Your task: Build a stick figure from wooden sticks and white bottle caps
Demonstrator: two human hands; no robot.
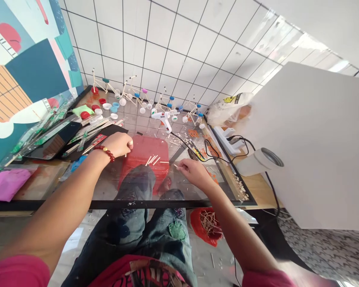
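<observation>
My left hand (119, 144), with a bead bracelet on the wrist, is closed over the glass tabletop; whatever its fingers hold is mostly hidden. My right hand (193, 171) pinches a short pale wooden stick (176, 166) near the table's front. Between the hands, several short wooden sticks (152, 160) lie on the glass above a red stool (149, 145) seen through it. Beyond them lies a white glue gun (164, 118) with its black cord. Small models of sticks and bottle caps (128, 91) stand along the back edge.
A dark phone (55, 139), bundled sticks and loose caps lie at the left, near a pink packet (8, 184). On the right are a white power strip (227, 140), a cup-like container (261, 162) and a plastic bag (229, 109). A red bag of sticks (208, 223) sits below.
</observation>
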